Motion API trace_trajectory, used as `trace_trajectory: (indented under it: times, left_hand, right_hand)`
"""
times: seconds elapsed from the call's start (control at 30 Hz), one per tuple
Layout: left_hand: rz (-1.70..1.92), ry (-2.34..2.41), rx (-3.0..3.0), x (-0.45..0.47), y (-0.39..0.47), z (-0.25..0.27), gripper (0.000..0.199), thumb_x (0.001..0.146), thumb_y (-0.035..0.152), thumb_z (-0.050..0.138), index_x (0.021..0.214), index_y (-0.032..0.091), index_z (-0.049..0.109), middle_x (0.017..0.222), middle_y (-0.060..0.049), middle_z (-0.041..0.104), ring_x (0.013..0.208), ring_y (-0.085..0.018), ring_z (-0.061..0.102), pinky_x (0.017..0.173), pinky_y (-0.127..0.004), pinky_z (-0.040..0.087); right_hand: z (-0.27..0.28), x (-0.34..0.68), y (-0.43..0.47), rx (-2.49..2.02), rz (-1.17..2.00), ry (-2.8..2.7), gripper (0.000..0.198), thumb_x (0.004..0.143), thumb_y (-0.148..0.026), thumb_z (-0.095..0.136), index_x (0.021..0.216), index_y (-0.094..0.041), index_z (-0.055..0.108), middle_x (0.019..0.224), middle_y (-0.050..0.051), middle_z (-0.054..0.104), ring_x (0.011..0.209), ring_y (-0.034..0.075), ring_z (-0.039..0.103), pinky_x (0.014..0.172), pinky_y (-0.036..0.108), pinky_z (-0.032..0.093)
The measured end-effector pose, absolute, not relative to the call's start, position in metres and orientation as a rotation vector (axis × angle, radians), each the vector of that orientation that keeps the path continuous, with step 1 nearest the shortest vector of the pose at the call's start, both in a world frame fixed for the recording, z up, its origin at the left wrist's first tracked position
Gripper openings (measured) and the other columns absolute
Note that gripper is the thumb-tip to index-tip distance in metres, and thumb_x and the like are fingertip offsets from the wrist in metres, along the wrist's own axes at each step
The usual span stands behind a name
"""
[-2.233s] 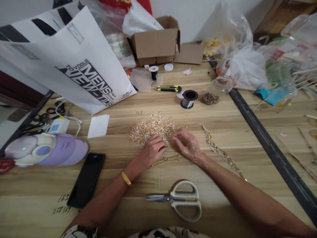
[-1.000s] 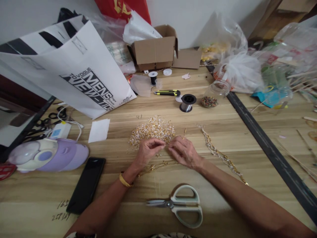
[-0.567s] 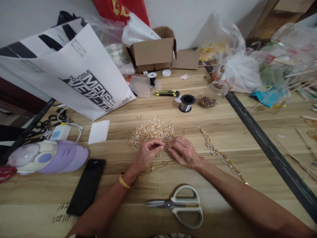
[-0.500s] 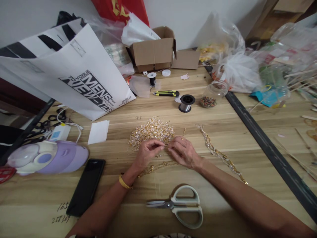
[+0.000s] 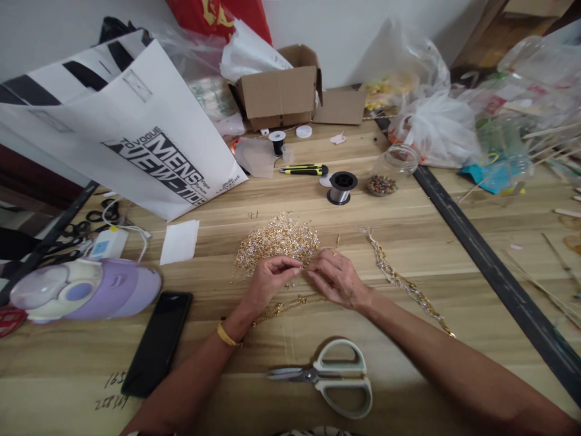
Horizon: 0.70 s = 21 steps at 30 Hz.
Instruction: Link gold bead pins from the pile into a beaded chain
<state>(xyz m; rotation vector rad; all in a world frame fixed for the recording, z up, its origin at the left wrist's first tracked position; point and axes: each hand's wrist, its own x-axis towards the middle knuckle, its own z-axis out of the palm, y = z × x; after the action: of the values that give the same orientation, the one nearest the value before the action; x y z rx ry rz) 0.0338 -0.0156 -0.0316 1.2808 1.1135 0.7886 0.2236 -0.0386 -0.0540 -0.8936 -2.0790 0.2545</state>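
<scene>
On the wood-grain counter (image 5: 245, 399), the left hand (image 5: 269, 281) now pinches thumb and finger on a tiny piece (image 5: 304, 266), too small to identify, before the loose heap of gold and clear links (image 5: 278, 236). The curled right hand (image 5: 338, 278), its grip hidden, has drawn in to meet it; picking at the heap has seemingly given way to close fingertip work.

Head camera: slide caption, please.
Left hand and right hand, close together, beside a pile of glittering pieces; scissors nearby.
</scene>
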Motion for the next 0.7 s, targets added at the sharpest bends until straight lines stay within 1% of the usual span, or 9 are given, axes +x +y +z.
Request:
trace_trajectory:
  times: [0.23,0.7]
  left_hand:
    - [0.802,1.103,1.262,0.0346,-0.0156,-0.0323,0.014,0.065,0.024,0.075,0.075,0.014,0.073,0.075,-0.004,0.073,0.068,-0.014,0.063,0.065,-0.023,0.049]
    - [0.806,1.065,1.302,0.0333,-0.0149,-0.0337,0.012,0.065,0.025,0.076,0.072,0.015,0.073,0.074,-0.004,0.071,0.068,-0.014,0.061,0.065,-0.024,0.05]
  right_hand:
    - [-0.0537,0.2235,-0.0391,-0.892,0.261,-2.068,0.007,0.09,-0.016,0.05,0.094,-0.017,0.055,0.081,0.008,0.061,0.078,0.018,0.057,0.07,0.033,0.048]
    - [-0.0546,0.2251,-0.0394,-0.875,0.27,-2.061,0.008,0.09,-0.017,0.049,0.095,-0.018,0.056,0.082,0.008,0.062,0.079,0.019,0.057,0.073,0.034,0.049]
